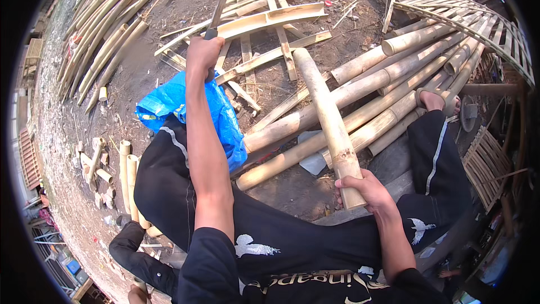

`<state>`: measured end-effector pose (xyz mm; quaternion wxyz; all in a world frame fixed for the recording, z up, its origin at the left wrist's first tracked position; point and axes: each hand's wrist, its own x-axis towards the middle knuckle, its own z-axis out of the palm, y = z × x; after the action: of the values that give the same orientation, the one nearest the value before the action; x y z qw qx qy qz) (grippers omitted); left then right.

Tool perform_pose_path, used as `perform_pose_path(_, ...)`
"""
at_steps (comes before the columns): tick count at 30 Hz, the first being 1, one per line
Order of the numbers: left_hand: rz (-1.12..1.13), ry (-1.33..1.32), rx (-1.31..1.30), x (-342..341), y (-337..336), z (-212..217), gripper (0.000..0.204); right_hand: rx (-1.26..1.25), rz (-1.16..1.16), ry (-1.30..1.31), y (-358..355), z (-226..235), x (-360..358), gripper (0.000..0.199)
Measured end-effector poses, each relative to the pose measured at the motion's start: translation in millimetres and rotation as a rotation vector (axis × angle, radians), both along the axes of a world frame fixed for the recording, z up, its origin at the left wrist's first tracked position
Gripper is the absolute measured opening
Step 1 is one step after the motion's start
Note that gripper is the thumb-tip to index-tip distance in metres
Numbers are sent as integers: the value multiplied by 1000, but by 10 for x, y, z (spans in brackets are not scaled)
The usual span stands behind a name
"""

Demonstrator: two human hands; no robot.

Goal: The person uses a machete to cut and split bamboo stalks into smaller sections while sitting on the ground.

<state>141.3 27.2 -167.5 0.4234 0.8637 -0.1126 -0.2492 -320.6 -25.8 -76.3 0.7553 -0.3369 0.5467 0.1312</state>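
My left hand is closed round the dark handle of a machete, its arm stretched forward. The machete blade points up and away, reaching the top of the view. In front of my right thigh, my right hand grips the near end of a thick bamboo pole. That pole slants away to the left, crossing over other bamboo poles on the ground. The blade and the held pole are well apart. A blue plastic sheet drapes beside my left knee, below the machete hand.
Split bamboo pieces lie scattered ahead. Long poles are piled far left. A slatted bamboo frame stands at the right. My bare foot rests by the pole stack. Another person's dark-clothed limb shows at lower left, near bamboo stumps.
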Motion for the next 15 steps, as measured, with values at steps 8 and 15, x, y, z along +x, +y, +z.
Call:
perform_pose_path(8, 79, 3, 45, 149, 364, -131, 30, 24, 142, -19, -33, 83, 573, 39)
perform_pose_path(15, 60, -7, 117, 132, 336, -32, 36, 204, 16, -130, 42, -613, 1394, 52)
